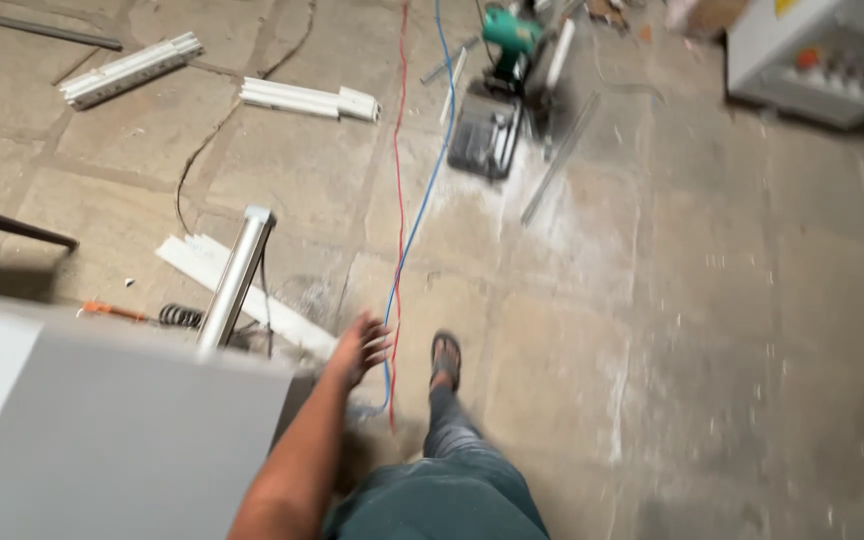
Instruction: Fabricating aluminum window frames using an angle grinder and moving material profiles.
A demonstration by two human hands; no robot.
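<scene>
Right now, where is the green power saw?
In the head view the green power saw sits on the floor at top centre, right of the red and blue cables.

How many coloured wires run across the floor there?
2: a red wire and a blue wire, side by side from the top edge down past the left hand. Others may be hidden.
</scene>
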